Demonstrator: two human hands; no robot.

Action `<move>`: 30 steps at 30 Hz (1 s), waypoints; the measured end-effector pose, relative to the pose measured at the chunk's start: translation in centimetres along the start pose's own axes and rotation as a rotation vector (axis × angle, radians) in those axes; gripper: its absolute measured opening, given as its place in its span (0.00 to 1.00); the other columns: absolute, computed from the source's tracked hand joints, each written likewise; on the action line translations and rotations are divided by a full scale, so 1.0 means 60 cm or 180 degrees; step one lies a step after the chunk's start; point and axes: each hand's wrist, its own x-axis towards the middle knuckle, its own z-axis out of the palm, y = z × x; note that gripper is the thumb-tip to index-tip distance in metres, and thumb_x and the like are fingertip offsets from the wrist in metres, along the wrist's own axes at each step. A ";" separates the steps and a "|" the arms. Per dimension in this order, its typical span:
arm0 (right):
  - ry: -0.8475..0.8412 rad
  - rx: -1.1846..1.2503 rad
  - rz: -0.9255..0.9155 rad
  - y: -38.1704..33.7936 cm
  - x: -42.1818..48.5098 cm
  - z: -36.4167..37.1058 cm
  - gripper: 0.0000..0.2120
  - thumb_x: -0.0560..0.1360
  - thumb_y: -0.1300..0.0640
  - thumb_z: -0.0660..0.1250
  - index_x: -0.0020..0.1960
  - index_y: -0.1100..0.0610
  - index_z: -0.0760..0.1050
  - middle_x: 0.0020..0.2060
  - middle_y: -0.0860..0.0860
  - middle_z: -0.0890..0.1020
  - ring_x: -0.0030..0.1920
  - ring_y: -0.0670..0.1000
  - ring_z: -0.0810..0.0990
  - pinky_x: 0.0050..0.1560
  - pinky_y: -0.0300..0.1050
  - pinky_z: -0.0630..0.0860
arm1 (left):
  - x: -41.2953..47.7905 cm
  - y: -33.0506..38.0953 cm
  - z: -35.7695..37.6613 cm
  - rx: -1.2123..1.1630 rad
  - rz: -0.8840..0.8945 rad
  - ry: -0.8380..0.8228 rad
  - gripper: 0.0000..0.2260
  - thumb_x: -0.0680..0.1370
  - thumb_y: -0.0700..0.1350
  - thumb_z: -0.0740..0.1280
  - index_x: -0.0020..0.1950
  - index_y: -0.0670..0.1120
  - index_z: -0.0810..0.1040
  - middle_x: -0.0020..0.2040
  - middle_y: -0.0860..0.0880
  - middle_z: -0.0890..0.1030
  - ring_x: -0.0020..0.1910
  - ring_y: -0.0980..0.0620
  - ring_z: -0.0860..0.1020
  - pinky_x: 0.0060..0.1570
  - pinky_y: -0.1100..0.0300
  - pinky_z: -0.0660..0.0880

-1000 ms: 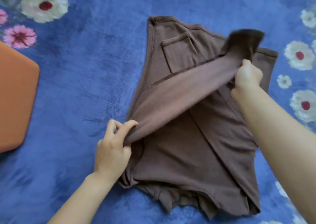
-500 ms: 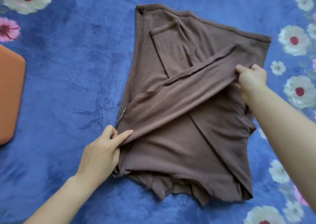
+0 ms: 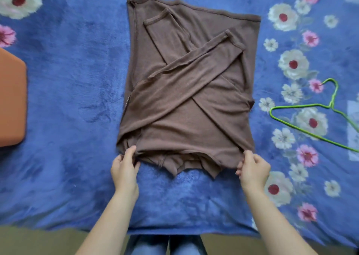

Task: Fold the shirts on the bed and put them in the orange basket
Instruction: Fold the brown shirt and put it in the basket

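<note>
A brown long-sleeved shirt lies flat in the middle of the blue flowered bed cover, its two sleeves crossed over the body. My left hand pinches the shirt's near left corner. At the near right corner my right hand pinches the fabric. The orange basket shows only partly at the left edge of the view, well apart from the shirt.
A green wire hanger lies on the bed cover to the right of the shirt. The bed's near edge runs along the bottom, with my legs in jeans below it.
The right sleeve was laid down across the shirt and released. Both hands moved to the near edge and took hold of its two corners.
</note>
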 end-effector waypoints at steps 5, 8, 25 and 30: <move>-0.0845 0.1063 0.1667 0.040 -0.048 0.008 0.05 0.75 0.58 0.65 0.41 0.58 0.75 0.37 0.55 0.79 0.37 0.53 0.77 0.37 0.44 0.73 | -0.027 -0.029 0.023 0.0266 -0.0417 -0.0529 0.16 0.75 0.37 0.70 0.60 0.43 0.70 0.57 0.44 0.79 0.51 0.48 0.80 0.53 0.51 0.75; -0.1169 0.1796 0.1597 0.023 -0.040 0.018 0.05 0.74 0.64 0.65 0.41 0.56 0.76 0.32 0.49 0.81 0.37 0.49 0.78 0.40 0.41 0.74 | -0.035 -0.038 0.039 0.0423 -0.0438 -0.0580 0.08 0.77 0.37 0.68 0.50 0.43 0.69 0.57 0.41 0.78 0.53 0.45 0.79 0.45 0.53 0.77; -0.0001 0.0968 0.0929 0.062 -0.006 -0.052 0.10 0.72 0.66 0.63 0.52 0.60 0.68 0.47 0.59 0.74 0.41 0.56 0.76 0.42 0.45 0.78 | -0.021 -0.027 -0.059 0.2211 0.1483 0.0215 0.25 0.69 0.30 0.66 0.65 0.40 0.66 0.59 0.37 0.74 0.53 0.44 0.75 0.55 0.57 0.69; -0.0490 -0.2361 -0.2560 0.074 0.002 -0.076 0.44 0.56 0.68 0.67 0.72 0.59 0.61 0.70 0.58 0.63 0.70 0.57 0.60 0.67 0.52 0.57 | 0.005 -0.021 -0.061 0.5233 0.4311 -0.1979 0.45 0.55 0.35 0.63 0.74 0.50 0.61 0.75 0.40 0.59 0.73 0.41 0.57 0.70 0.45 0.56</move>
